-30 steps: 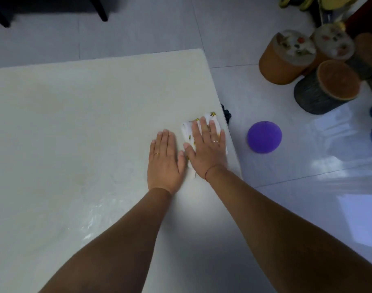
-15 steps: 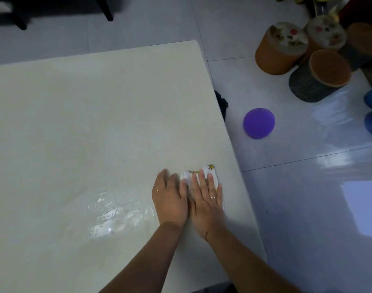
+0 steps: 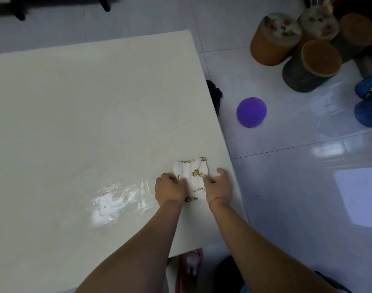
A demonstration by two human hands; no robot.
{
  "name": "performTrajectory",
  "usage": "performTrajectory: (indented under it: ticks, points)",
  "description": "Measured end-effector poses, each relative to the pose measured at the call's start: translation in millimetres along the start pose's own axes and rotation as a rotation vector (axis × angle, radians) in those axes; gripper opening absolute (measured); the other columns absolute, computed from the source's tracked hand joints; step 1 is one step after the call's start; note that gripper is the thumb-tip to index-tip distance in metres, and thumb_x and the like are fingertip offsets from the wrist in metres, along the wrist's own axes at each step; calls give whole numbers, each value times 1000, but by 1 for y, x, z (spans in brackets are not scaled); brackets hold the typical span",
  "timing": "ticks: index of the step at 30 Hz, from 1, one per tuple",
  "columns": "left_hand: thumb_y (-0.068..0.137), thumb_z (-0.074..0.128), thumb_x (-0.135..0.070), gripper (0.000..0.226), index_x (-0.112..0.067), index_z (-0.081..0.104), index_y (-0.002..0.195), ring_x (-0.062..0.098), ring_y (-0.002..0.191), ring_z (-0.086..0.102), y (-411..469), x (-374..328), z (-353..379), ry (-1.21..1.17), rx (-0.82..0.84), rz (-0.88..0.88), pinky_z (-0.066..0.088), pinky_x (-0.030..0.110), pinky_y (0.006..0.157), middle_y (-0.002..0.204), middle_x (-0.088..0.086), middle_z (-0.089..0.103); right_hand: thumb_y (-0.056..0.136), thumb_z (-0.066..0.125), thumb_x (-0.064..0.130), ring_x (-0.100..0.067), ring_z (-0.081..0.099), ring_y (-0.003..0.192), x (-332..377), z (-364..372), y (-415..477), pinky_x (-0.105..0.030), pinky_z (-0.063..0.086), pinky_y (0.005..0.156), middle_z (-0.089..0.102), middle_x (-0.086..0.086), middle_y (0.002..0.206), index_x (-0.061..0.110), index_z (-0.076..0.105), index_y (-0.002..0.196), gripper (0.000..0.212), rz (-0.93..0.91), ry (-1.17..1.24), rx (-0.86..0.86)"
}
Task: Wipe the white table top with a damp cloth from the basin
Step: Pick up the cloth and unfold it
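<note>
Change: I see both hands, flat a moment ago, now gripping the cloth (image 3: 193,177).
Left hand (image 3: 169,188): pinches left edge.
Right hand (image 3: 218,185): pinches right edge.
Meaning: I judge refolding, wiping paused.

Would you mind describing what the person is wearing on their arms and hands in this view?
Both forearms are bare, with no sleeves in view. The left hand has a thin ring on one finger. The right hand has a thin red band around the wrist; no ring can be made out on it here. No gloves or watch are visible.
</note>
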State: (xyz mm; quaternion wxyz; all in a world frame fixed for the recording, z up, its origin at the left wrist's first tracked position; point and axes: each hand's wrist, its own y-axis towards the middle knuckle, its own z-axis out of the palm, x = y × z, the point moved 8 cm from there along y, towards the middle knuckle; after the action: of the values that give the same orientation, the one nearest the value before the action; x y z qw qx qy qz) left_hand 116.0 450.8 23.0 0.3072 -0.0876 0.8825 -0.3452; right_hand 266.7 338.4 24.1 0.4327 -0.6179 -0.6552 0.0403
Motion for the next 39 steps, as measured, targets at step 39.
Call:
performTrajectory:
  ticks: [39]
  points:
    - [99,44,-34,12,-26,52,97,10,89,58,-424,-304,-106,-152,526,860,41,26,66,96,-3,62,89,57,-1,-5,32,46,86,-454,-305,-17,28,45,38,10,46,34,53,123,49,-562,657,-261]
